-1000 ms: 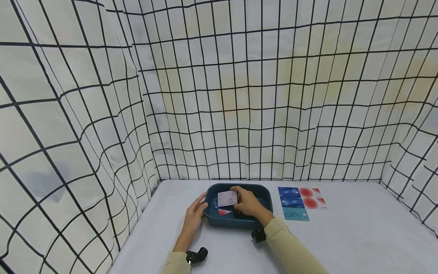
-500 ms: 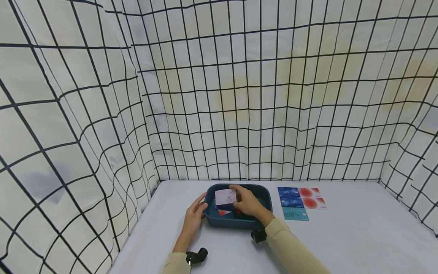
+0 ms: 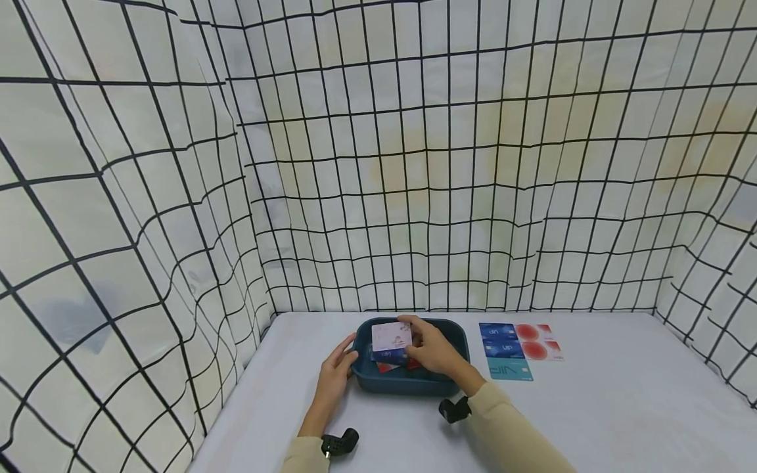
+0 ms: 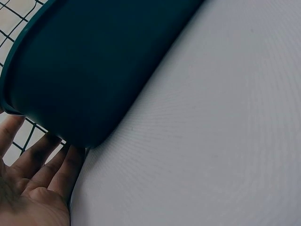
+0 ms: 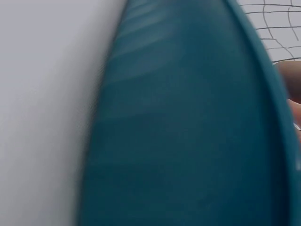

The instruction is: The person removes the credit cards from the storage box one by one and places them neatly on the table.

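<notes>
A pale pink card (image 3: 391, 336) with small printed figures is pinched at its right side by my right hand (image 3: 434, 348), over the dark teal plastic bin (image 3: 408, 386). Beneath it in the bin lie a blue card (image 3: 391, 357) and a red-and-white card (image 3: 386, 367); another red piece shows partly under the right hand. My left hand (image 3: 334, 374) rests its extended fingers against the bin's left end. In the left wrist view, those fingers (image 4: 63, 176) touch the outer wall below the rim. The right wrist view is mostly bin wall, with fingertips (image 5: 292, 80) just past the rim.
Right of the bin, cards lie flat in neat columns: two blue cards (image 3: 503, 349) above a teal card (image 3: 511, 370), and red-and-white cards (image 3: 535, 351) beside them. The white table (image 3: 603, 407) is bordered by a black grid net (image 3: 449, 249) over white sheeting.
The pink card has shifted slightly left and back, uncovering more of the blue card below. The right wrist has moved a little right; the left hand stays at the bin.
</notes>
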Action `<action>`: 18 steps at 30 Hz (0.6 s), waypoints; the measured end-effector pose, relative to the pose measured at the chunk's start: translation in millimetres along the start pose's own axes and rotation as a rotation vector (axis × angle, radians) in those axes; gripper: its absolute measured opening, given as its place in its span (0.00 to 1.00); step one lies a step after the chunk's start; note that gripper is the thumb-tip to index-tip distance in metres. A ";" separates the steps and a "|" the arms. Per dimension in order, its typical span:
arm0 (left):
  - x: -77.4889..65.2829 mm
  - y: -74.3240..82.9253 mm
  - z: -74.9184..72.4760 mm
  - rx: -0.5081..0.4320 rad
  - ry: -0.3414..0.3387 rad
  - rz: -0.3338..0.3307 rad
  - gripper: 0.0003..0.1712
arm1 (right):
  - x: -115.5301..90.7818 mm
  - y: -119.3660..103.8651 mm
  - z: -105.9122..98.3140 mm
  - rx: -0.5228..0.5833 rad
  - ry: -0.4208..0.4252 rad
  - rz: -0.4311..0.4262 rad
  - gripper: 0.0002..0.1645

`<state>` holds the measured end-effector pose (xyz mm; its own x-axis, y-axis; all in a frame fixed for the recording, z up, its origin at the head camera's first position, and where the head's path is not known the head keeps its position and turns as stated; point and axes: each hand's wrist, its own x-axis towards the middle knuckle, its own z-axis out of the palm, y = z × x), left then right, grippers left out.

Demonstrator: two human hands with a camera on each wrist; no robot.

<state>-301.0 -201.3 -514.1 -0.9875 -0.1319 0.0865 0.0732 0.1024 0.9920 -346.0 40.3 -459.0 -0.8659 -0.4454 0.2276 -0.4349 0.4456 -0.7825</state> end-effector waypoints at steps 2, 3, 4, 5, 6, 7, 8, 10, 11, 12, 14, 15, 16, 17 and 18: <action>-0.4 0.3 0.1 -0.003 -0.004 0.000 0.27 | -3.7 -2.0 -2.9 0.001 0.004 0.004 0.38; -0.5 0.3 0.2 -0.003 -0.006 0.002 0.27 | -5.8 -2.7 -4.5 0.003 0.007 0.006 0.38; -0.5 0.4 0.2 -0.002 -0.007 0.004 0.27 | -8.0 -3.6 -6.3 0.006 0.009 0.008 0.39; -0.4 0.3 0.2 -0.002 -0.008 0.006 0.27 | -10.4 -4.6 -8.4 0.007 0.016 0.012 0.38; 0.0 0.0 0.2 -0.005 -0.007 0.005 0.27 | -12.8 -5.3 -10.5 0.008 0.022 0.015 0.38; 0.5 -0.4 0.0 -0.003 -0.006 0.005 0.27 | -14.8 -5.2 -12.6 0.010 0.026 0.016 0.38; 0.8 -0.5 -0.1 -0.001 -0.004 0.004 0.27 | -16.7 -5.0 -14.6 0.010 0.033 0.021 0.38; 1.7 -0.9 -0.1 0.004 0.001 0.005 0.27 | -20.6 -4.5 -18.9 0.009 0.043 0.027 0.39; 2.2 -1.0 0.1 0.006 0.004 0.005 0.27 | -22.6 -4.0 -21.0 0.008 0.051 0.033 0.38; 2.2 -0.7 0.3 0.009 0.007 0.003 0.27 | -24.5 -3.6 -23.1 0.011 0.054 0.036 0.39; 2.3 -0.2 0.6 0.012 0.010 0.003 0.26 | -28.8 -2.8 -26.8 0.019 0.064 0.042 0.39; 2.3 -0.2 0.6 0.011 0.009 0.008 0.26 | -31.1 -2.8 -28.6 0.024 0.070 0.044 0.39; 2.1 -0.1 0.6 0.004 0.008 0.007 0.26 | -33.5 -2.4 -30.4 0.029 0.076 0.048 0.39; 2.0 -0.1 0.7 -0.004 0.007 0.008 0.26 | -35.8 -1.6 -32.2 0.031 0.081 0.048 0.40; 1.8 -0.3 0.7 -0.011 0.005 0.010 0.26 | -38.2 -1.0 -34.2 0.035 0.086 0.052 0.40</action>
<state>-302.8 -200.9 -514.4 -0.9861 -0.1354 0.0965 0.0843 0.0933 0.9921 -320.9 83.4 -447.1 -0.9058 -0.3537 0.2335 -0.3811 0.4387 -0.8138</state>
